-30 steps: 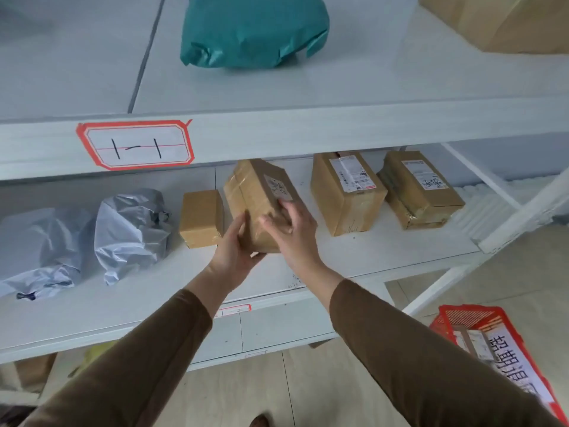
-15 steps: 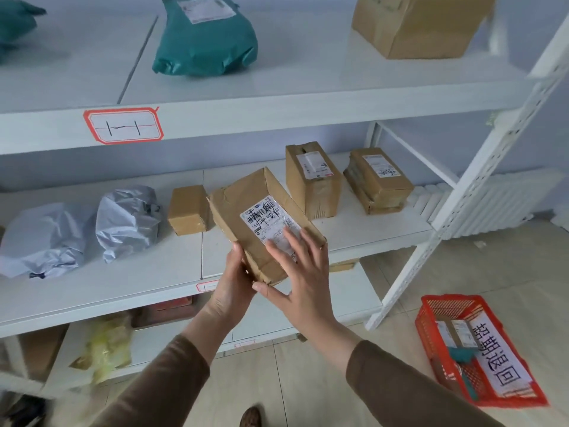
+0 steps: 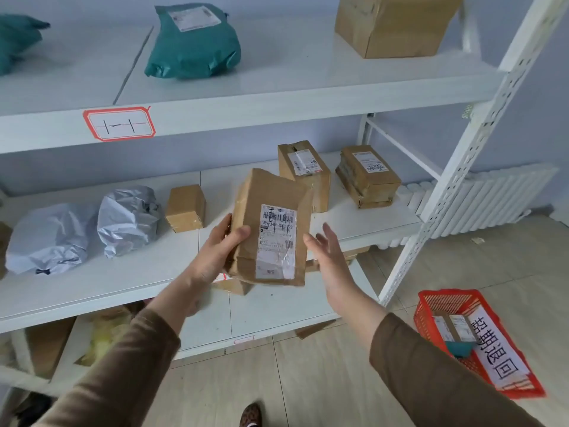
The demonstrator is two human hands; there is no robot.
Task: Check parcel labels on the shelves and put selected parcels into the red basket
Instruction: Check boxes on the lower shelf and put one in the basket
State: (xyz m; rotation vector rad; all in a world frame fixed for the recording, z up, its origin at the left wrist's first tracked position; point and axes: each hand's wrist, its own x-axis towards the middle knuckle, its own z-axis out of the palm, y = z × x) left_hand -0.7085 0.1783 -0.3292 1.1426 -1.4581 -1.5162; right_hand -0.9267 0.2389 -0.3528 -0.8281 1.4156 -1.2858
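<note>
The left hand (image 3: pixel 220 251) is holding a brown parcel (image 3: pixel 271 226) by its left side, thumb on the front, in front of the middle shelf (image 3: pixel 138 272). The parcel's white label (image 3: pixel 276 241) is facing up toward the camera. The right hand (image 3: pixel 329 257) is staying open just beside the parcel, fingers spread, gripping nothing. The red basket (image 3: pixel 474 340) is sitting on the floor at the right, with small parcels inside.

The white metal shelf rack (image 3: pixel 277 100) carries on its top board a teal plastic mailer bag (image 3: pixel 197 53) and a big brown cardboard box (image 3: pixel 397 26). On the middle board lie two crumpled grey plastic bags (image 3: pixel 129 220), a small brown carton (image 3: pixel 186 208) and two labelled brown boxes (image 3: pixel 368 177). On the beige tiled floor (image 3: pixel 308 380) stands a red plastic mesh basket (image 3: pixel 437 306).
</note>
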